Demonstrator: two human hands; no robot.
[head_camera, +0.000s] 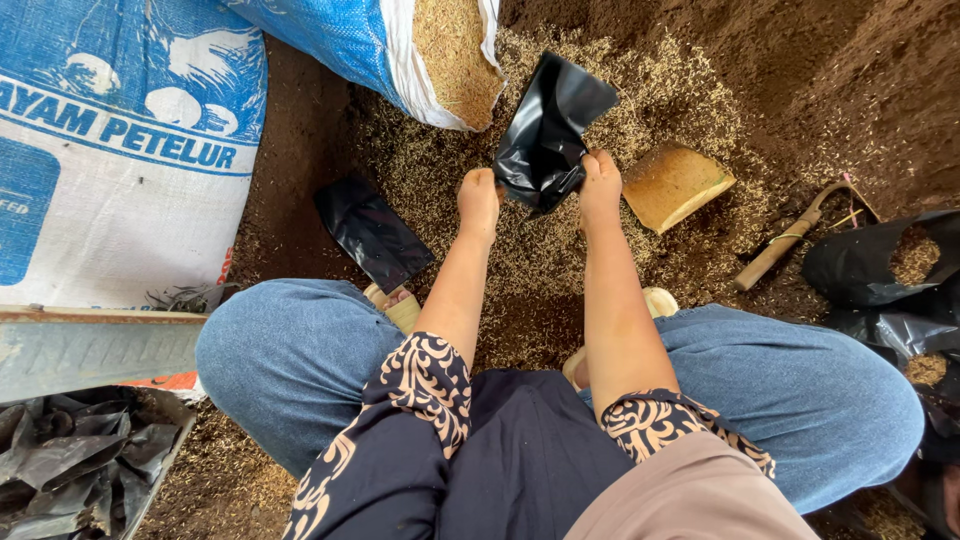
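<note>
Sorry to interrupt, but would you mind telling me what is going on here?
A person squatting on soil strewn with rice husks holds a black plastic bag with both hands: left hand and right hand grip its lower edge. Another flat black bag lies on the ground to the left. An open sack of husks lies ahead, and a yellowish scoop rests to the right.

Black plastic bag (547, 130), glossy, crumpled, empty-looking; held upright, tilted right, upper centre of frame, over husk-strewn soil.

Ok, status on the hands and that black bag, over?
Left hand and right hand both grip black bag. Bag held above husk pile. Nothing blocking.
</note>
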